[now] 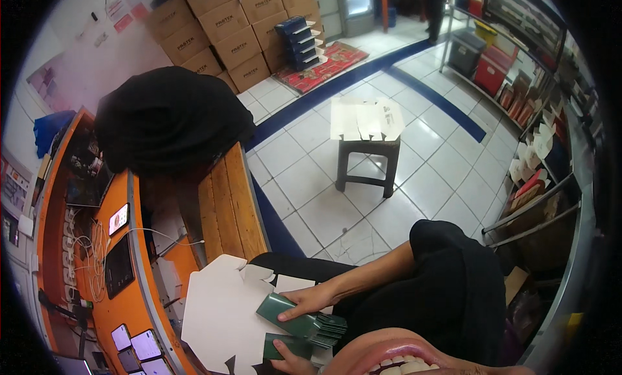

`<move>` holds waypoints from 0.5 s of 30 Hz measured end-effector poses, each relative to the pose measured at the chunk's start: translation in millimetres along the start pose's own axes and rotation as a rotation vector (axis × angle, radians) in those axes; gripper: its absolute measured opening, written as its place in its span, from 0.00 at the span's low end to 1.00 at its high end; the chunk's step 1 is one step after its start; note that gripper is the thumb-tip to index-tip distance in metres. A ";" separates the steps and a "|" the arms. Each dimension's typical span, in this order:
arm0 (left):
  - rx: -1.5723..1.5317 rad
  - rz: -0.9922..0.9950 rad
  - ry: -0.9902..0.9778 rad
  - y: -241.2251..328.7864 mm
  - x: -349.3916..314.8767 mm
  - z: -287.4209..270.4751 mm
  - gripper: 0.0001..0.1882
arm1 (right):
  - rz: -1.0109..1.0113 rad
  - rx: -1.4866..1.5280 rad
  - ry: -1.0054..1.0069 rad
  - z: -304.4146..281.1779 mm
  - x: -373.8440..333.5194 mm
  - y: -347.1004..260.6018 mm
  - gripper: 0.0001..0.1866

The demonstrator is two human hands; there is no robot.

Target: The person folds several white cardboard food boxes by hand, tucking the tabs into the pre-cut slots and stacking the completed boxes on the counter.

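Green cards (298, 326) beneath the fingers (295, 311)

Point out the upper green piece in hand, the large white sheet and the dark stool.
Upper green piece (302, 324): head view, on its broad face.
Large white sheet (217, 313): head view, on its flat surface.
Dark stool (369, 147): head view, on the front edge of its seat.

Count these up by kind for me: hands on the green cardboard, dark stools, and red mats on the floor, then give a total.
Hands on green cardboard: 2
Dark stool: 1
Red mat: 1
Total: 4
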State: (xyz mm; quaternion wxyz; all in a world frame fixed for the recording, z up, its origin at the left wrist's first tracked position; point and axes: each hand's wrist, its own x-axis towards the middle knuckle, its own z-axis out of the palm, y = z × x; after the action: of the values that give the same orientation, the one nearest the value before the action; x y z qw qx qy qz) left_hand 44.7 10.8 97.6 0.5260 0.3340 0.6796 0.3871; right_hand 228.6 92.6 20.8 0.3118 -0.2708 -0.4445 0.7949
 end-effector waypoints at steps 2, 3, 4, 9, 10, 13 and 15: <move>0.082 -0.096 0.077 -4.5 2.0 8.1 0.35 | 0.009 0.029 0.012 -1.5 -3.2 -0.3 0.47; 0.085 -0.102 0.071 -2.1 2.6 7.1 0.35 | -0.011 0.042 0.019 -5.4 -3.4 4.4 0.46; 0.195 -0.137 0.019 3.7 3.7 3.6 0.37 | -0.030 0.054 0.026 -8.8 -5.2 8.2 0.46; 0.378 -0.011 0.240 -18.4 6.2 16.6 0.40 | 0.061 0.082 -0.077 -10.2 0.8 0.5 0.45; 0.159 0.056 0.312 -42.9 20.7 9.9 0.38 | 0.102 0.101 -0.170 -7.5 1.4 -11.3 0.45; -0.379 -0.092 0.146 -102.6 52.8 -28.4 0.34 | 0.184 0.016 -0.082 -3.5 -16.3 -25.3 0.44; -0.295 0.000 0.130 -82.8 41.1 -12.0 0.32 | 0.187 0.041 -0.075 -4.1 -21.0 -19.0 0.43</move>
State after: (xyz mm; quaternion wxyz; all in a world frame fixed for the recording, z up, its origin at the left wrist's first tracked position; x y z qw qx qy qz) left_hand 19.9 4.6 7.9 0.5243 0.2276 0.6479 0.5035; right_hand 250.2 87.1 38.7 0.2249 -0.2749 -0.4123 0.8390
